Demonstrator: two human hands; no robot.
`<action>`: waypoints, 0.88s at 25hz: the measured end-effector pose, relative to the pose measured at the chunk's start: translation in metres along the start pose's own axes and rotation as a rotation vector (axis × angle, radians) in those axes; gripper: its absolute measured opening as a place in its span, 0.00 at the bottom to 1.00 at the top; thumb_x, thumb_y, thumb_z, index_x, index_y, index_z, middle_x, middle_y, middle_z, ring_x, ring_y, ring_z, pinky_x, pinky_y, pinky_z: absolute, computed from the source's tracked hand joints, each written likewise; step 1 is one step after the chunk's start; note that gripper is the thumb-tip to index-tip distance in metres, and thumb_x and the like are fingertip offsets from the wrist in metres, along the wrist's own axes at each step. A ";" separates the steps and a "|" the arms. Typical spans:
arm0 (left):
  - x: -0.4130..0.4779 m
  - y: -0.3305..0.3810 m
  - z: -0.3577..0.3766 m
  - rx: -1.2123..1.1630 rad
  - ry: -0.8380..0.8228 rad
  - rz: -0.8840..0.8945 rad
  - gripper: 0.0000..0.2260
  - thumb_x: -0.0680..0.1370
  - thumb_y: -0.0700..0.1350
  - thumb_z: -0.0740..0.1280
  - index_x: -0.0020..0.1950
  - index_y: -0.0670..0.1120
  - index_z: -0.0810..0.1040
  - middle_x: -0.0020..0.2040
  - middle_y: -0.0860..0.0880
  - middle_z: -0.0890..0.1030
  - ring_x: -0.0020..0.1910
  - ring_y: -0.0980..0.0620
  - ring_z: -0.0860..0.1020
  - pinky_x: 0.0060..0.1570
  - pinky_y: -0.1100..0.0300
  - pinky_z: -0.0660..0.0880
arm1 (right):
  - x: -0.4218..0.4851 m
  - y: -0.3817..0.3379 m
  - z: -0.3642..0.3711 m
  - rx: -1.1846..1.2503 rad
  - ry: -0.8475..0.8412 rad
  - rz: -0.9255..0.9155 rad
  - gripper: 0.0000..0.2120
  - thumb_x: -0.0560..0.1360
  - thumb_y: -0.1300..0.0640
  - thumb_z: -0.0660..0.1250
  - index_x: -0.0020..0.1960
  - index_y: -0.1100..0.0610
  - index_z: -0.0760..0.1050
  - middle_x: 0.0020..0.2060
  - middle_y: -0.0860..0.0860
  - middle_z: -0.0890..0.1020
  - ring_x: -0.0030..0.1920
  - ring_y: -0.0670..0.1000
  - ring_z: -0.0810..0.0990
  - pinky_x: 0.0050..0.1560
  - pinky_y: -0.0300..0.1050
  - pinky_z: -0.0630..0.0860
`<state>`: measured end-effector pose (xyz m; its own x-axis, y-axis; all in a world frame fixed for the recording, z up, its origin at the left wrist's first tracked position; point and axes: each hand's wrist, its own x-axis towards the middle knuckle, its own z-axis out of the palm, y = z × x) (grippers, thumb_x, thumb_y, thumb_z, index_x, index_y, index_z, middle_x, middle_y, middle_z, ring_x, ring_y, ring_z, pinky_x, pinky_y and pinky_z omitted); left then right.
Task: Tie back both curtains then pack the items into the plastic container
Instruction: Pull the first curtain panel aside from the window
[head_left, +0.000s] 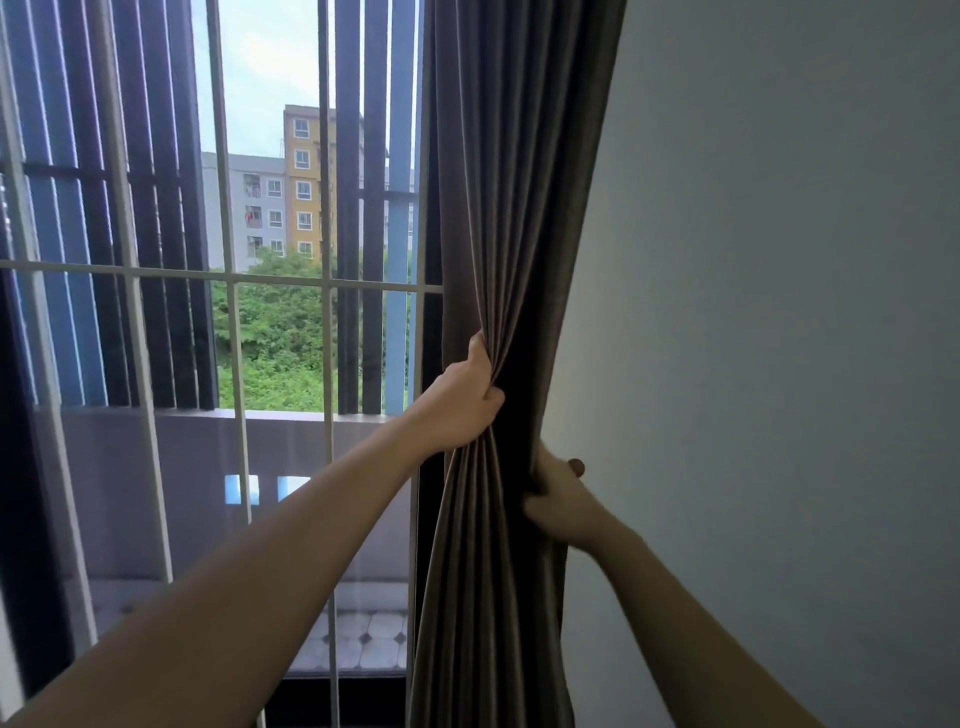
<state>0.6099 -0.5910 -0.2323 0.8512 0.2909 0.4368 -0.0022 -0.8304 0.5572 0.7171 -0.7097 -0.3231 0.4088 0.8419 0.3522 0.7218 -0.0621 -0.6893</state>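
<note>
Two arms are stretching forward. The left hand (462, 402) is gripping the bunched brown curtain (511, 208) near centre; the right hand (558, 501), at its 4 o'clock, is clutching the curtain's edge. The curtain is hanging upright, 12 to 6 o'clock.

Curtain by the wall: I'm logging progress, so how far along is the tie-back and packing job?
Done: the dark brown pleated fabric curtain is drawn aside, bunched beside the grey wall. In hand: the left hand grips its folds on one side, the right hand on the wall side. Left: no tie-back shows round it yet; the second curtain and the plastic container are out of view.
</note>
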 end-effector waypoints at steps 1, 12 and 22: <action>0.001 0.001 0.001 -0.004 0.000 0.000 0.26 0.80 0.40 0.56 0.75 0.42 0.48 0.44 0.46 0.77 0.37 0.50 0.78 0.33 0.62 0.73 | -0.003 -0.002 0.011 0.031 -0.030 -0.001 0.35 0.69 0.72 0.60 0.72 0.54 0.55 0.57 0.52 0.76 0.58 0.48 0.75 0.58 0.33 0.72; 0.003 0.011 0.015 -0.038 0.012 -0.036 0.34 0.75 0.53 0.64 0.74 0.49 0.49 0.49 0.48 0.79 0.45 0.48 0.80 0.50 0.50 0.79 | 0.004 -0.002 0.042 0.120 -0.062 -0.035 0.33 0.63 0.62 0.57 0.68 0.64 0.59 0.52 0.51 0.72 0.54 0.48 0.72 0.55 0.33 0.69; -0.010 -0.001 0.007 -0.389 0.095 -0.031 0.19 0.75 0.34 0.58 0.64 0.49 0.69 0.51 0.43 0.79 0.49 0.44 0.79 0.51 0.49 0.77 | 0.028 -0.026 0.032 0.420 0.481 0.065 0.27 0.80 0.45 0.46 0.75 0.56 0.51 0.75 0.57 0.58 0.75 0.57 0.56 0.73 0.52 0.54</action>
<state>0.6048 -0.5966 -0.2422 0.8020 0.3707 0.4684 -0.1912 -0.5835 0.7893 0.6917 -0.6672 -0.3154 0.7198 0.5029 0.4785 0.4468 0.1920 -0.8738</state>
